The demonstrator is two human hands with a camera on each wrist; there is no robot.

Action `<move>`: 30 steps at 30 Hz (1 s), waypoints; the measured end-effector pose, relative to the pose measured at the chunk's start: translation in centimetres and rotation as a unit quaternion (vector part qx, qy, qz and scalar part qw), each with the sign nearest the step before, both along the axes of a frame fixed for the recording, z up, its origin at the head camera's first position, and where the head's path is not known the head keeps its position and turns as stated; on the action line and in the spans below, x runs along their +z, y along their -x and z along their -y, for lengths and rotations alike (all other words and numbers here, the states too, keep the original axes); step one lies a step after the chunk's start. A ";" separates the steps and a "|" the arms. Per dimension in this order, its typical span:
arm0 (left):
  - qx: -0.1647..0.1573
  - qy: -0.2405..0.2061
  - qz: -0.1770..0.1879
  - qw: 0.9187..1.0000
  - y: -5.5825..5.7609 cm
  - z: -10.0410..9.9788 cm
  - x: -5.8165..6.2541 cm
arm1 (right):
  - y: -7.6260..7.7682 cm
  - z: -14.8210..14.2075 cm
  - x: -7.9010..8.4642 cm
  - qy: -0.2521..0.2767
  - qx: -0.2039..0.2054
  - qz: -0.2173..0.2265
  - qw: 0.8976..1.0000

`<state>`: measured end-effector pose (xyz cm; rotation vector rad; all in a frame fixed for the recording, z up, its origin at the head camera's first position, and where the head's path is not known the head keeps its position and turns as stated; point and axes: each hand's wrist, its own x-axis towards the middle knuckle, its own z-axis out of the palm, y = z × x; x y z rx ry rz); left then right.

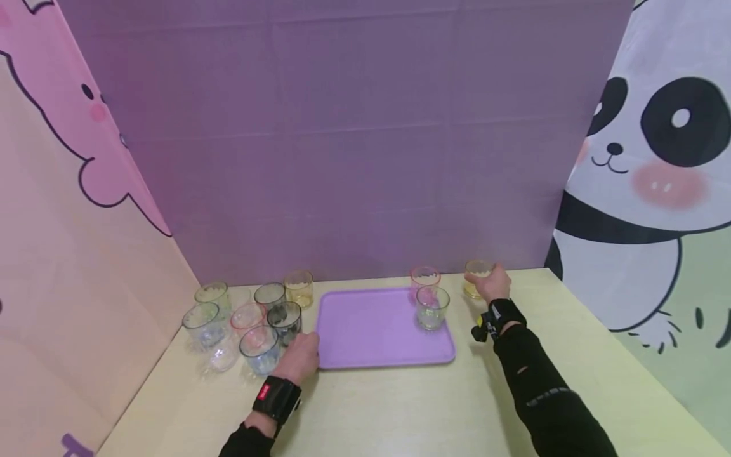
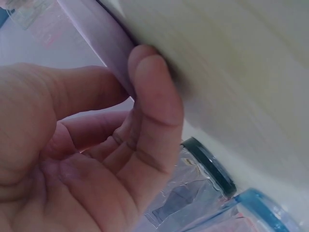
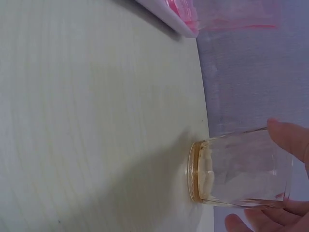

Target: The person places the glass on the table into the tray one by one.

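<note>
My left hand (image 1: 301, 357) pinches the left edge of a purple tray (image 1: 371, 330); the left wrist view has the thumb and fingers on its rim (image 2: 99, 34). To the right of the tray, my right hand (image 1: 495, 284) holds a pale yellow drinking glass (image 3: 241, 169) near its mouth. The base of this glass is close to the tabletop in the right wrist view. At the tray's right end stand a green-rimmed glass (image 1: 432, 312) and, behind it, a pink glass (image 1: 423, 277).
Several glasses crowd the table left of the tray, among them a blue-rimmed one (image 1: 259, 355), a dark one (image 1: 285, 322) and an amber one (image 1: 299, 290). A purple cloth backdrop (image 1: 365, 158) rises behind the table (image 1: 400, 412), with printed panels on both sides.
</note>
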<state>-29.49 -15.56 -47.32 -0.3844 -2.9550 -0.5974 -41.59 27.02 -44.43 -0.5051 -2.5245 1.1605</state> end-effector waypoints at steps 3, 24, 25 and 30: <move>-0.001 -0.002 -0.001 1.000 0.0 0.0 0.0 | 0.2 -0.3 -0.3 0.001 -0.001 0.000 1.000; 0.010 -0.009 0.032 0.999 -0.1 0.0 0.3 | -0.6 -0.1 0.3 0.128 0.047 -0.077 0.988; 0.012 -0.009 0.034 0.999 -0.1 0.0 0.3 | -0.7 0.0 0.2 0.132 0.049 -0.082 0.987; 0.008 -0.010 0.029 0.999 0.0 0.0 0.1 | -1.4 0.5 0.3 0.151 0.062 -0.084 0.983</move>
